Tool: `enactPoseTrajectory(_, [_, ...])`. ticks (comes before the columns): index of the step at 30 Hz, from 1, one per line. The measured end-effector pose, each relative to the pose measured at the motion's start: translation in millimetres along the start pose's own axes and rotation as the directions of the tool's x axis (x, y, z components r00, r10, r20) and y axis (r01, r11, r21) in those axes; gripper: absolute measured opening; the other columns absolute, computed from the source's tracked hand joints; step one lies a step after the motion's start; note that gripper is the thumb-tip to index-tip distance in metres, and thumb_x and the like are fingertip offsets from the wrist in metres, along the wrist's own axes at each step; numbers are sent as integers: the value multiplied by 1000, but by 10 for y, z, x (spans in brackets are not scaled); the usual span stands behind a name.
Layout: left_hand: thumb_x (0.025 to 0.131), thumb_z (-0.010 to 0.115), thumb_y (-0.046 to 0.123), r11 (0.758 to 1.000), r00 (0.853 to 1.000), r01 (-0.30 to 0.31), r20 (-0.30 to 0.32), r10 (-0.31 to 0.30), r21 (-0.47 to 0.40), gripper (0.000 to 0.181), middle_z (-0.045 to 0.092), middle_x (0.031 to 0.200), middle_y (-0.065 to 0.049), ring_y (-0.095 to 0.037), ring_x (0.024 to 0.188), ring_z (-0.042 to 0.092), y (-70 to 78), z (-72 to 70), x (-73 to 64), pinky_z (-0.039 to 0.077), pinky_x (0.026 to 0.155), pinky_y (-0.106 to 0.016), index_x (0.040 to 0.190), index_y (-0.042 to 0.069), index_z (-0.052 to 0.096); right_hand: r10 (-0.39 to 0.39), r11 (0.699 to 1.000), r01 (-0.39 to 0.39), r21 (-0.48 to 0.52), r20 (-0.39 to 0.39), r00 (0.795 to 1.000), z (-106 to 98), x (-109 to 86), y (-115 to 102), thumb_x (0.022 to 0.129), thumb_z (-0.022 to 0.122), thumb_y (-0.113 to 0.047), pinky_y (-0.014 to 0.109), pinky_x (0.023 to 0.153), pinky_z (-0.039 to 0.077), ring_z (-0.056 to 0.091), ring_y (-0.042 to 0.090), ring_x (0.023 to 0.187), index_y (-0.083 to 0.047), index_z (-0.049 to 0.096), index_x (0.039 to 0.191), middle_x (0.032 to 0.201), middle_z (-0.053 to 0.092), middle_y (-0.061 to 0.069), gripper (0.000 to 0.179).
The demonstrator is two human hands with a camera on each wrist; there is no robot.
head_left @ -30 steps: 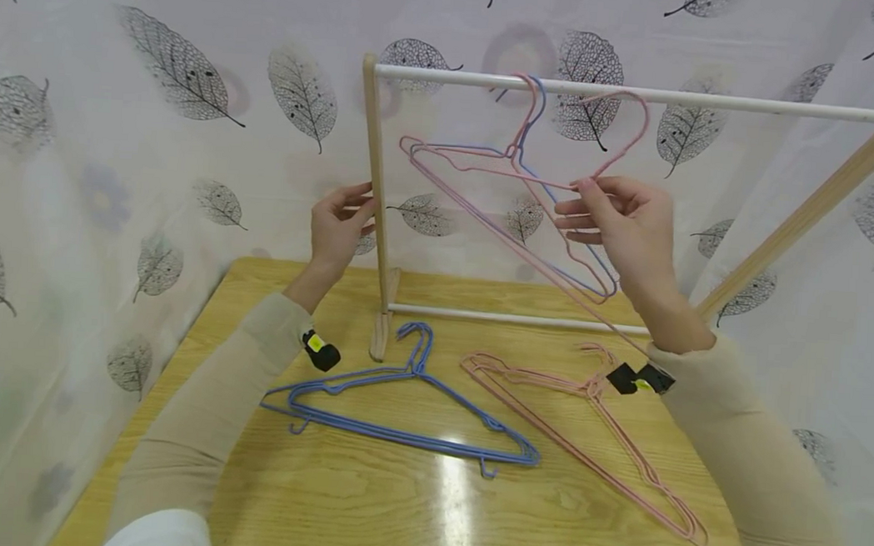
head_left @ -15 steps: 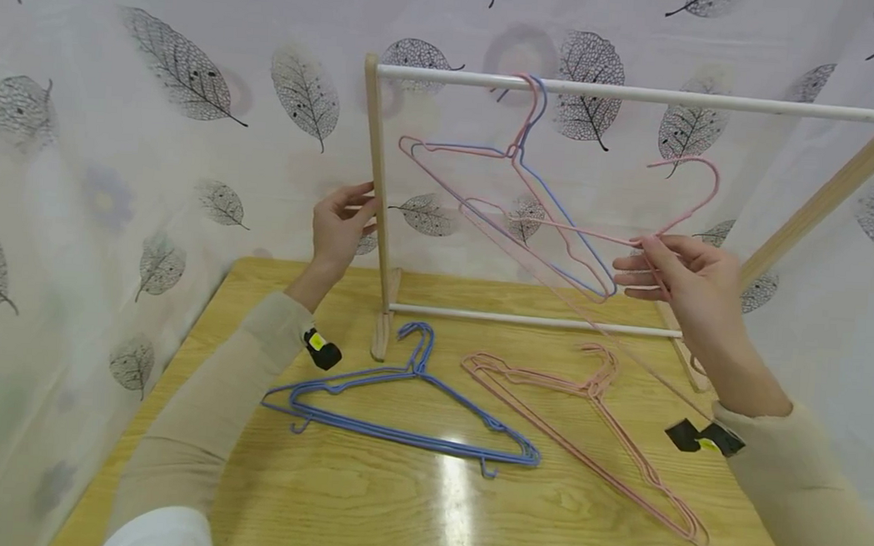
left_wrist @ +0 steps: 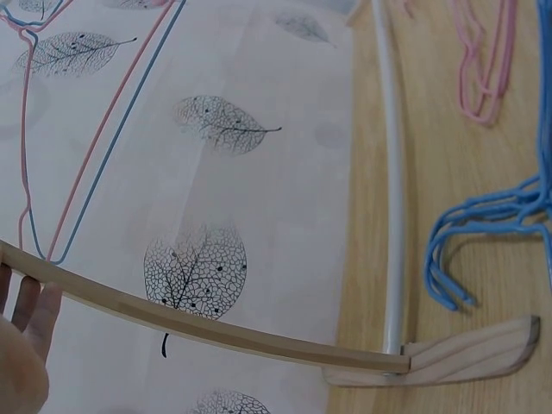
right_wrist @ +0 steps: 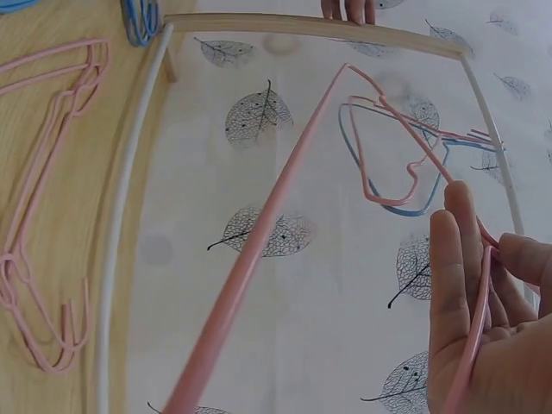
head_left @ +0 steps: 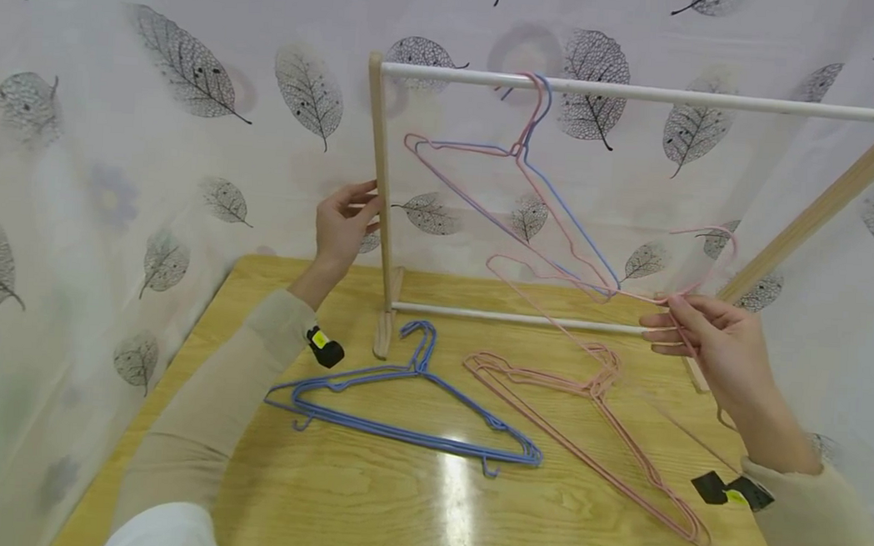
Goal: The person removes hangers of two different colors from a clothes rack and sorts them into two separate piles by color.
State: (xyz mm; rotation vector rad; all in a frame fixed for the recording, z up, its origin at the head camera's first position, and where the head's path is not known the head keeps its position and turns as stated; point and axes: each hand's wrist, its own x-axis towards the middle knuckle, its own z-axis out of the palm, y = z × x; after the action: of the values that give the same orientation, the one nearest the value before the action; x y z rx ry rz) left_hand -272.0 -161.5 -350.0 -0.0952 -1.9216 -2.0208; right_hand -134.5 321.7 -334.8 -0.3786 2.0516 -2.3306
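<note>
Between thumb and fingers my right hand (head_left: pixel 725 345) pinches a pink clothes hanger (right_wrist: pixel 250 250) at the base of its hook. That hanger slants in the air in front of the clothes rack, apart from its top rail (head_left: pixel 688 96). My left hand (head_left: pixel 344 227) holds the rack's left wooden post (head_left: pixel 384 153), its fingertips partly hidden behind it. From the rail hang one pink hanger (head_left: pixel 528 127) and one blue hanger (head_left: pixel 570 212), side by side and nearly overlapping. The right wrist view shows both beyond the held one.
Several blue hangers (head_left: pixel 404 436) lie stacked at the table's middle left. A stack of pink hangers (head_left: pixel 597 389) lies to their right, below the held hanger. The rack's lower bar (head_left: pixel 509 317) runs along the back of the wooden table (head_left: pixel 362 511). Behind hangs a leaf-patterned curtain (head_left: pixel 273 12).
My right hand has moved down and to the right with the pink hanger, bringing its hook from rail height to well below the rail. My left hand has stayed at the post.
</note>
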Motion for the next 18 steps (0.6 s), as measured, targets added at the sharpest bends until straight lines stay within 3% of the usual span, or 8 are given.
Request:
enactPoseTrajectory(4, [100, 73, 14, 1000, 1000, -5, 1, 5, 8, 31, 70, 101, 6, -9, 88, 69, -2, 5, 13, 70, 83, -23, 130, 4, 72, 61, 997, -62, 47, 18, 998, -79, -103, 125, 110, 52, -7, 30, 71, 71, 82, 16, 86, -2, 77, 118, 98, 84, 6, 26])
enactPoseTrajectory(12, [100, 73, 13, 1000, 1000, -4, -5, 4, 18, 31, 70, 101, 7, -8, 88, 69, -3, 8, 9, 70, 81, -23, 130, 3, 71, 169, 984, -171, 50, 42, 985, -182, -246, 455, 111, 51, -8, 30, 72, 72, 81, 14, 87, -9, 78, 116, 99, 84, 3, 27])
enactPoseTrajectory(18, [101, 73, 14, 1000, 1000, -9, -4, 9, 19, 32, 70, 100, 7, -8, 88, 69, -9, 2, 15, 70, 83, -24, 130, 3, 71, 252, 968, -251, -15, 34, 967, -215, -282, 721, 112, 52, -16, 28, 74, 72, 81, 12, 91, -15, 77, 116, 99, 84, -2, 25])
